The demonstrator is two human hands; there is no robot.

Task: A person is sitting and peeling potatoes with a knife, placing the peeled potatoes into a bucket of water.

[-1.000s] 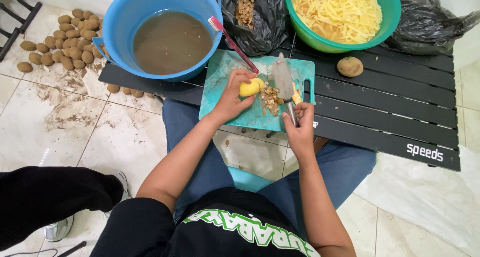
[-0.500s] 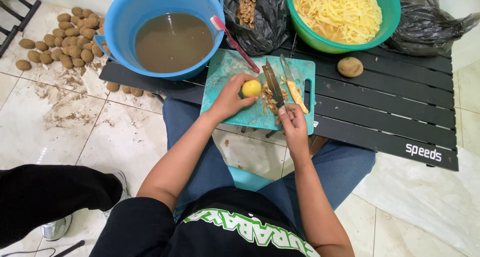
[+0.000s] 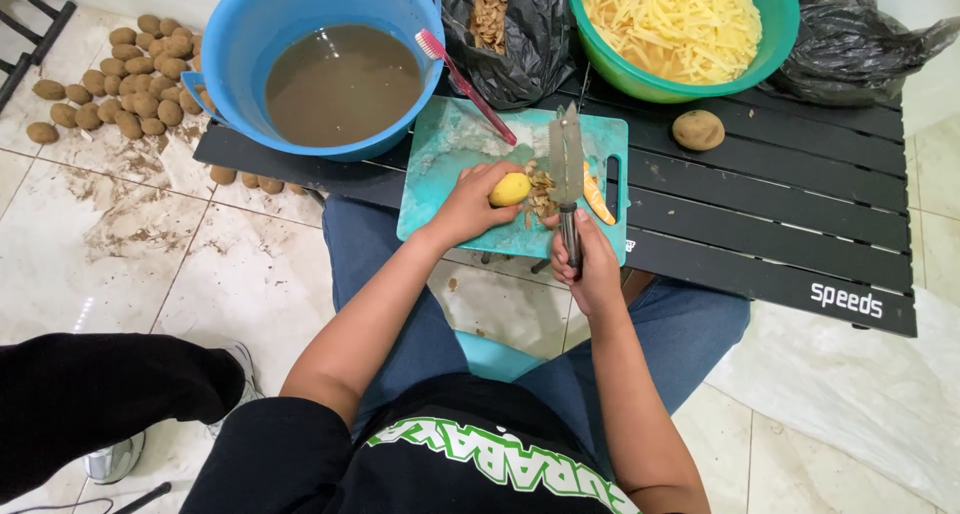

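My left hand (image 3: 468,203) grips a peeled yellow potato (image 3: 510,189) on a teal cutting board (image 3: 450,164). Just right of it, my right hand (image 3: 592,264) holds the handle of a knife (image 3: 567,164), its blade pointing away from me over the board. A small heap of brown peelings (image 3: 541,192) lies between the potato and the blade. An orange peeler (image 3: 598,196) rests on the board to the right of the knife.
A blue basin of murky water (image 3: 340,79) with a red toothbrush (image 3: 462,82), a green bowl of cut potato strips (image 3: 680,24), black bags of peel (image 3: 510,29) and one unpeeled potato (image 3: 698,130) are on the black slatted table (image 3: 800,214). Several potatoes (image 3: 120,84) lie on the dirty floor.
The knife has swung from lying flat across the board to pointing away from me. My left hand has shifted the potato slightly on the board.
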